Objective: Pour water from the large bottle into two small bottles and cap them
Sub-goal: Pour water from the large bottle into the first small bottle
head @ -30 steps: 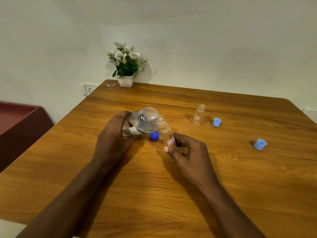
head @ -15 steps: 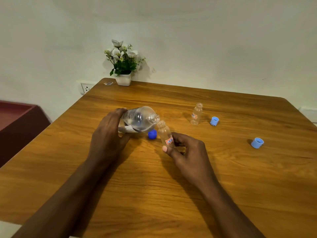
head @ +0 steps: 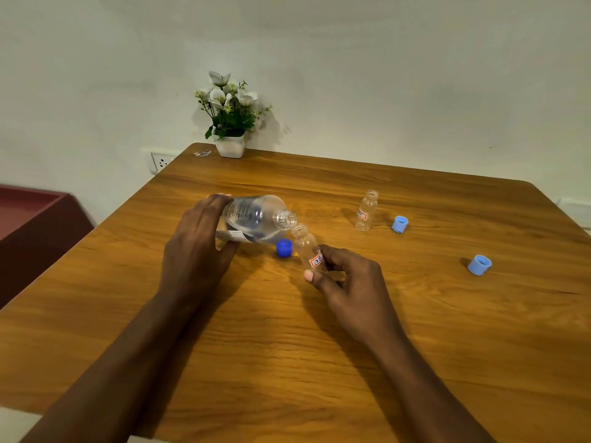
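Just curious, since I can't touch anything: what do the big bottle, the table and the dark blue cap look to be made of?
Big bottle: clear, thin plastic by its look; you see water through it.
Table: wood or a wood-look veneer, warm brown grain with a soft sheen; which one is unclear.
Dark blue cap: opaque plastic, ribbed sides.

Small bottle (head: 308,249) near the table's middle: white label with a red border and dark characters, possibly "1 B"; not reliably legible. Second small bottle (head: 366,211) toward the far right edge: a similar red-bordered label, unreadable. Large bottle (head: 256,220): white label, print too blurred to read.
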Available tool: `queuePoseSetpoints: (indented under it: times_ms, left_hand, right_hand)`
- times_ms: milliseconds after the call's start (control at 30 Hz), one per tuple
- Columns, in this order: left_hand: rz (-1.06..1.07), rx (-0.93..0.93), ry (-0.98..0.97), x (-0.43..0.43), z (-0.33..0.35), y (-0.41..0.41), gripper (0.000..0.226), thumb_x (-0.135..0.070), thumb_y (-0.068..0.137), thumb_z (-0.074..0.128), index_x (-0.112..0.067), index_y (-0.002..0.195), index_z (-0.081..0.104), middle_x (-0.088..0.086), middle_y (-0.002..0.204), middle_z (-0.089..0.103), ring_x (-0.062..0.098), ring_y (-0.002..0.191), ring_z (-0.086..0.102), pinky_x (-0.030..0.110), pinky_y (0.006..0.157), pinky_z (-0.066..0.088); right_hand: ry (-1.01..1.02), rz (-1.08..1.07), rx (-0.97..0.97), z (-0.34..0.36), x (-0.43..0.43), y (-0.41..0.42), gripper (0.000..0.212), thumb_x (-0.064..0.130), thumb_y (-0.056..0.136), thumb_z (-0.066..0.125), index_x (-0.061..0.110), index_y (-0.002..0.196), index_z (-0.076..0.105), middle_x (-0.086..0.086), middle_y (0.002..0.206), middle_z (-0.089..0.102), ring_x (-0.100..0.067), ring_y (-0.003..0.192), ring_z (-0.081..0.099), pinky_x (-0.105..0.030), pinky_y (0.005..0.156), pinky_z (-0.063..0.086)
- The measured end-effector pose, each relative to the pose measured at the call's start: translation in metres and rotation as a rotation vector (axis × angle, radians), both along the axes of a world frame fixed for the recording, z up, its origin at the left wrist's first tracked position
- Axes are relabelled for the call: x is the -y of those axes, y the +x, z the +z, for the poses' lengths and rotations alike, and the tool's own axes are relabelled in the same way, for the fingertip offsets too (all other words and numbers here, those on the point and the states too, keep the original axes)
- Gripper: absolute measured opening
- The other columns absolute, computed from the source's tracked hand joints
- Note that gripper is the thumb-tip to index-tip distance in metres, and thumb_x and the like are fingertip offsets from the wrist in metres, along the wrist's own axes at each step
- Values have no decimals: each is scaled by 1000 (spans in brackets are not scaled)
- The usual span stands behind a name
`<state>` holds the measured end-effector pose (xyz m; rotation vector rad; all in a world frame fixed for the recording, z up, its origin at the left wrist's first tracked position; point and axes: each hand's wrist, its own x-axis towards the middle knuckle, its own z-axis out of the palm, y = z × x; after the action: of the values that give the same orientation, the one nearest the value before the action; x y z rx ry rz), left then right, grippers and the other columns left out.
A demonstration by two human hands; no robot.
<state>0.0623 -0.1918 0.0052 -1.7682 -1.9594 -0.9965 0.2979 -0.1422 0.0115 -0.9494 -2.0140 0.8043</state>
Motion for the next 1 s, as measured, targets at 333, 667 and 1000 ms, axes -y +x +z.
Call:
queuePoseSetpoints:
  times_ms: [333, 667, 1000]
  left_hand:
    - [32, -31, 3, 2, 3, -1, 71, -10, 72, 78, -4, 134, 45, 17, 133, 53, 31, 121, 50, 37, 90, 46]
    - [57, -55, 25, 4, 5, -2, 70, -8, 73, 78, -4, 135, 45, 17, 134, 52, 31, 124, 48, 35, 93, 44]
    - [60, -75, 83, 6, 7, -1, 68, -3, 72, 77, -1, 133, 47, 20, 133, 52, 33, 125, 46, 34, 96, 39]
  right_hand:
    - [14, 3, 9, -1, 1, -1, 34, 28, 79, 65, 25, 113, 70, 10, 94, 72, -4, 87, 64, -34, 79, 52]
    - [5, 2, 27, -1, 1, -1, 33, 30, 79, 64, 24, 111, 70, 8, 91, 71, -7, 84, 64, -38, 77, 52]
    - [-3, -7, 36, -1, 0, -1, 32, 30, 79, 64, 25, 109, 70, 7, 92, 72, -9, 85, 65, -41, 76, 53]
